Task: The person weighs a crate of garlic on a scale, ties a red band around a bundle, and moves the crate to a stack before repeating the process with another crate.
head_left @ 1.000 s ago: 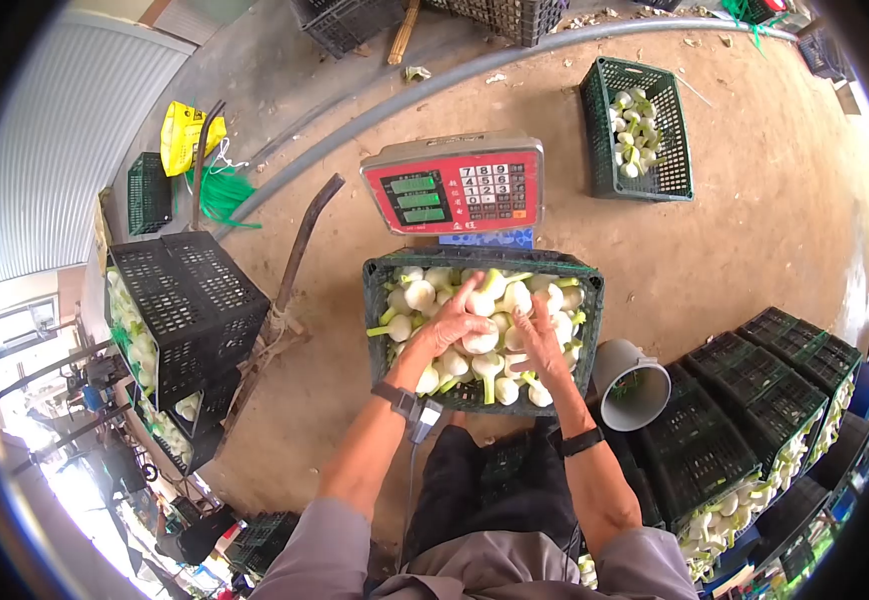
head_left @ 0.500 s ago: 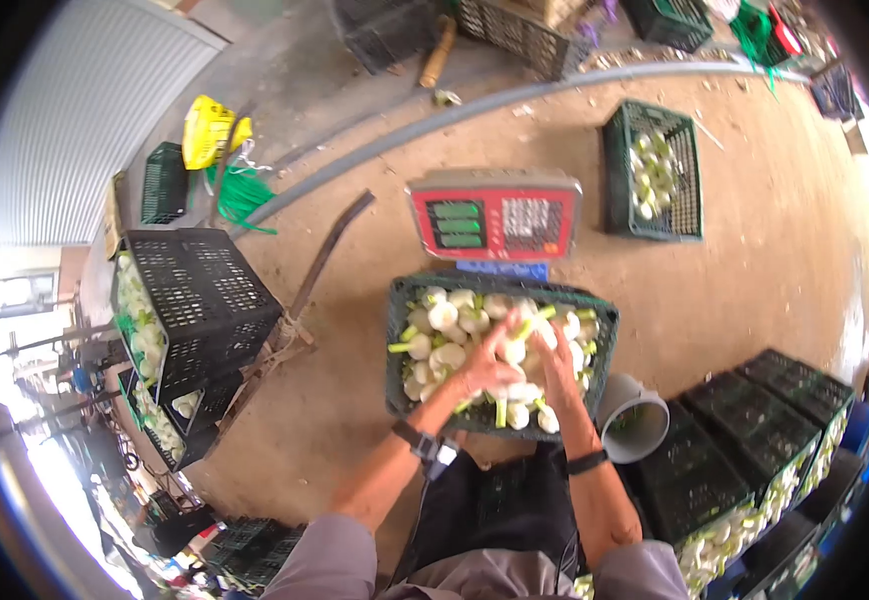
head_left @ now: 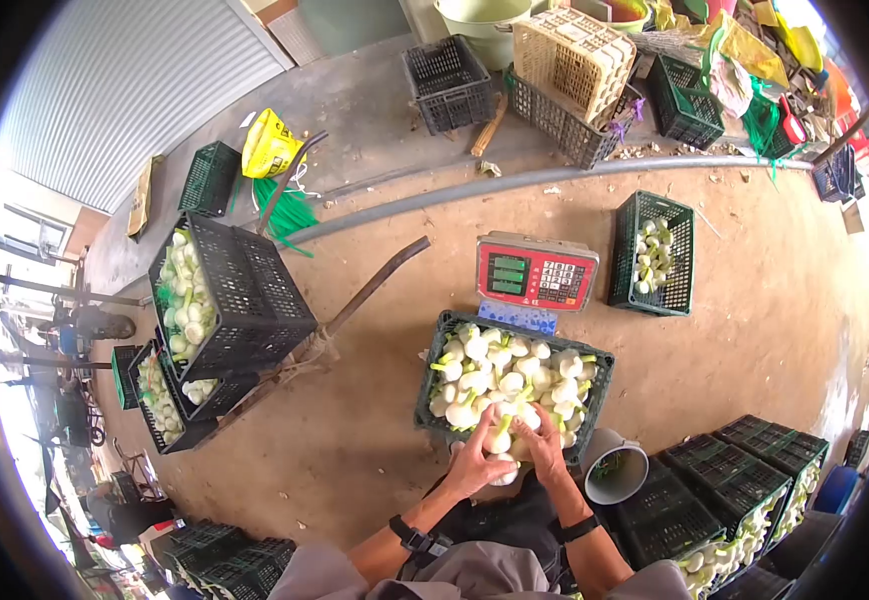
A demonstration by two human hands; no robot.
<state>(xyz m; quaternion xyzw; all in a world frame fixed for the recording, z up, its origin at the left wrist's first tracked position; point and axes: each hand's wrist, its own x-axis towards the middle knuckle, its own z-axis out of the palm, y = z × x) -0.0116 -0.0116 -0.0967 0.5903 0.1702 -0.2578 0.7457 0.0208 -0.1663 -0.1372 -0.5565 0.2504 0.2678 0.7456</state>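
Note:
A dark green crate (head_left: 431, 385) in front of me is full of round white bulb vegetables (head_left: 515, 362) with short cut green stalks. At its near edge, my left hand (head_left: 479, 464) and my right hand (head_left: 543, 443) are cupped round a small bunch of these bulbs (head_left: 498, 440). The fingers of both hands are closed on them, partly hidden by the bulbs. Behind the crate stands a red scale display (head_left: 537, 275) with lit green readouts, and a blue patterned surface (head_left: 517, 317) shows between the two.
At the right lies a crate (head_left: 619, 255) with some bulbs inside. A grey bucket (head_left: 617, 480) stands beside stacked black crates (head_left: 745, 460). To the left, filled crates (head_left: 240, 295) sit by a cart handle (head_left: 375, 285). A grey pipe (head_left: 515, 183) crosses the floor.
My hands have come from the middle of the crate to its near edge, now together round several bulbs. The head view has shifted, showing more of the far floor.

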